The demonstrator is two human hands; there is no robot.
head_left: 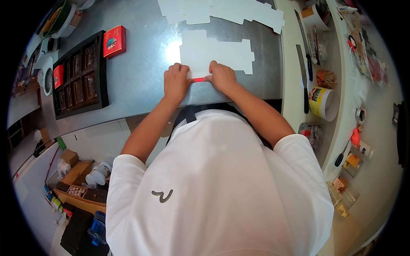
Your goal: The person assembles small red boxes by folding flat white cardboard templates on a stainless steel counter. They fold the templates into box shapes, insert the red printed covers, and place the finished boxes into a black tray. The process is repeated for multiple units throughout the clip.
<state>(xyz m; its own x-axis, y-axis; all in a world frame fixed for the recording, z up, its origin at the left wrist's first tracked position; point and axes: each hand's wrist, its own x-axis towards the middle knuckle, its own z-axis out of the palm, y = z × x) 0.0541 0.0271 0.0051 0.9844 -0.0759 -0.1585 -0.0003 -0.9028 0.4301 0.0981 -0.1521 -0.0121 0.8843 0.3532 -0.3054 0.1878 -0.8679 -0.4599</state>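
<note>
A flat, unfolded cardboard box blank (213, 53), white side up, lies on the metal table in front of me. Its near edge is bent up between my hands, and a red strip of its other side shows there. My left hand (176, 83) grips the left end of that edge with curled fingers. At the right end, my right hand (223, 77) pinches the same edge between thumb and fingers. Farther back lie more white box blanks (230, 9), overlapping one another. Left of them, a finished red box (114, 41) rests against the rim of a black tray (102, 85).
Wrapped brown pieces (78, 91) and a small red box (58, 76) sit in the tray. A white scale-like device (47, 70) stands beyond it. Long knives (303, 74) lie on the right-hand ledge, near a yellow-and-white tub (321, 103). Cartons (77, 173) stand low at left.
</note>
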